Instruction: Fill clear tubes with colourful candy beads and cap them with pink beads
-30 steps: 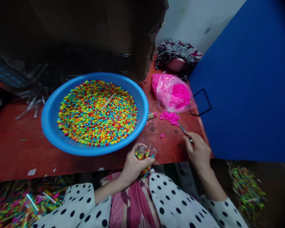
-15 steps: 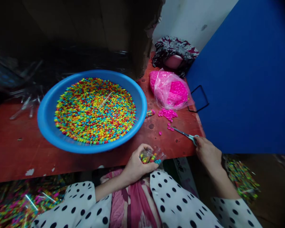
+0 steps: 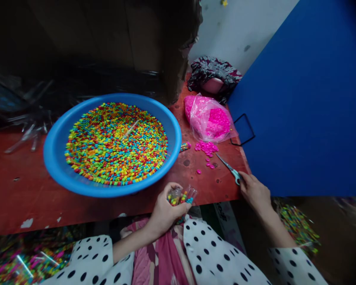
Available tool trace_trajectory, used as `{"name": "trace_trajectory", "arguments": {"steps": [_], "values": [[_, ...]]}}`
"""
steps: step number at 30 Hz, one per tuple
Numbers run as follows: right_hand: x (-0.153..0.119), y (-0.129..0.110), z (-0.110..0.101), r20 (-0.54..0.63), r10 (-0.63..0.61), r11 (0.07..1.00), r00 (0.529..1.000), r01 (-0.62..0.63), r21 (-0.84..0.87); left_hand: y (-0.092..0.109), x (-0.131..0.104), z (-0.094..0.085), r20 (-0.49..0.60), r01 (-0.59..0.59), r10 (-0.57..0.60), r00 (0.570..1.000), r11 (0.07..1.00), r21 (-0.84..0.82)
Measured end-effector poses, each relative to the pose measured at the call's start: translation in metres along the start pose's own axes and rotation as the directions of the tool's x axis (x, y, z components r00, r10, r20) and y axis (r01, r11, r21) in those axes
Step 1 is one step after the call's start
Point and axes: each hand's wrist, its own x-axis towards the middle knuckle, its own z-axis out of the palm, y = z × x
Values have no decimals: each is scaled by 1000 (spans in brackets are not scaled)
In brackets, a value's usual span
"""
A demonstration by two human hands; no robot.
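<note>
Close to my body, in front of the table edge, my left hand is closed around several clear plastic tubes partly filled with coloured candies. Their open ends point up. My right hand grips the handles of a pair of scissors at the table's right edge; the blades look closed and point away from me, beside the pink caps. A few loose pink caps lie left of the blade tip, below a small heap of pink caps.
A large blue basin full of multicoloured candies stands on the red table, a tube lying on top. Behind the heap sits a clear bag of pink caps. A filled tube touches the basin's side. A blue panel bounds the right.
My right hand has turned the scissors, and their tip has moved away from the loose pink caps. My left hand keeps holding the tubes. The whole view has shifted slightly.
</note>
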Motion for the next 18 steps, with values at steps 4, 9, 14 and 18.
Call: {"name": "trace_trajectory", "arguments": {"steps": [4,9,14,18], "values": [[-3,-18,-18,-36,135,982,990,-128,139,0,3,1,-64,10,-10,998,1000,-4],[-19,-88,-57,190,-147,410,971,-115,905,0,5,4,-95,23,-21,995,1000,11],[-33,-143,-59,459,-366,-134,810,-534,835,3,5,2,-75,15,-12,997,999,30],[-18,-138,-66,421,-243,-304,874,-481,822,-1,3,-2,-66,0,-7,998,995,-97]]}}
